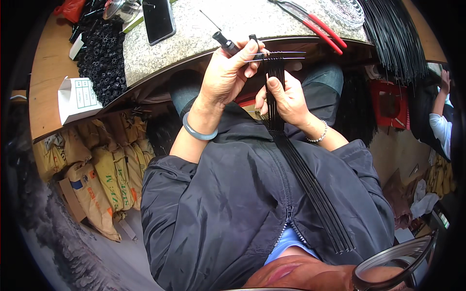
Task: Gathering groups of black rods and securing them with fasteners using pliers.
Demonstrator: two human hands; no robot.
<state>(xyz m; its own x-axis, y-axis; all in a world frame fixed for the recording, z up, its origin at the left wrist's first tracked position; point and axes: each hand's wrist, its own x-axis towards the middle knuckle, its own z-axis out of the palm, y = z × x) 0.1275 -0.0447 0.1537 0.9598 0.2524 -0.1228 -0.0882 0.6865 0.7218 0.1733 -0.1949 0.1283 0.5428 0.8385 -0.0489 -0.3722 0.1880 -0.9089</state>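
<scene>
My left hand (227, 72) is closed round a black-handled tool (224, 42) with a thin metal shaft pointing up and left. Its thumb and fingertips also pinch near the left ends of two thin metal needles (294, 58). These needles run crosswise through the top of a flat row of thin black strands (274, 72). Below them, my right hand (287, 99) grips the row, thumb in front. From there the strands' long tail (313, 186) trails down over my dark jacket. A small black piece (253, 39) stands at my left fingertips; its kind cannot be made out.
Ahead is a speckled stone tabletop (194, 34) with a phone (158, 22), red-handled pliers (315, 26) and a glass dish (345, 13). Small black parts (101, 58) and a white box (80, 101) lie left. Long black strands (395, 41) hang right, near another person's arm (441, 104).
</scene>
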